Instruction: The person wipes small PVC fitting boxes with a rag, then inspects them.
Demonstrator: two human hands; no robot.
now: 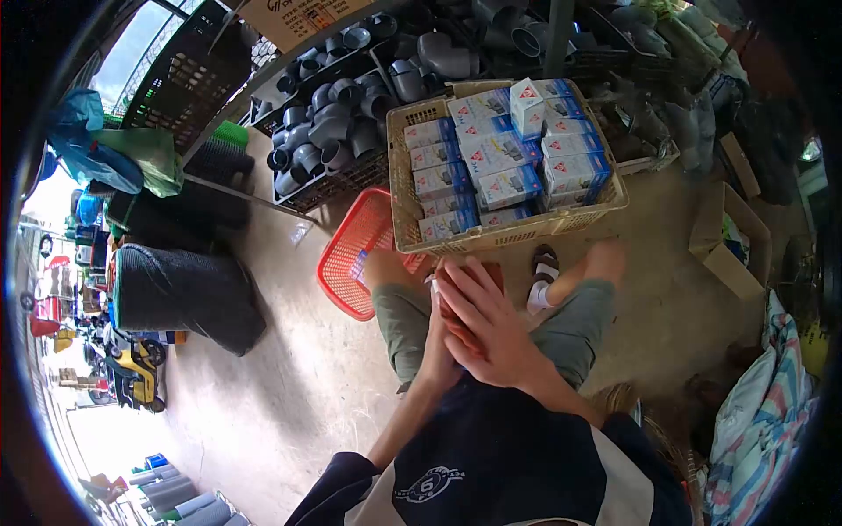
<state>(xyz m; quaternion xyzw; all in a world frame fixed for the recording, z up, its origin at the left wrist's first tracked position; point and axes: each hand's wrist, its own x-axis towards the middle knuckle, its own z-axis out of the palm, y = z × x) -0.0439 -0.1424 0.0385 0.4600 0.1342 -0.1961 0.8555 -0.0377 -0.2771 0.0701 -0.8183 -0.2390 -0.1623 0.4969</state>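
Note:
Both hands meet in front of my knees and press a flat reddish-brown object between them. My right hand lies on top of it with the fingers spread toward the basket. My left hand holds it from the left and underneath, and is mostly hidden. Only the object's top edge and a strip between the fingers show. Just beyond the hands stands a beige plastic basket filled with several blue-and-white boxes; one white box stands upright on top.
A red mesh basket lies left of my knees. Behind it, black crates hold several grey pipe fittings. Black mesh rolls sit at left, an open cardboard box at right, striped cloth at lower right.

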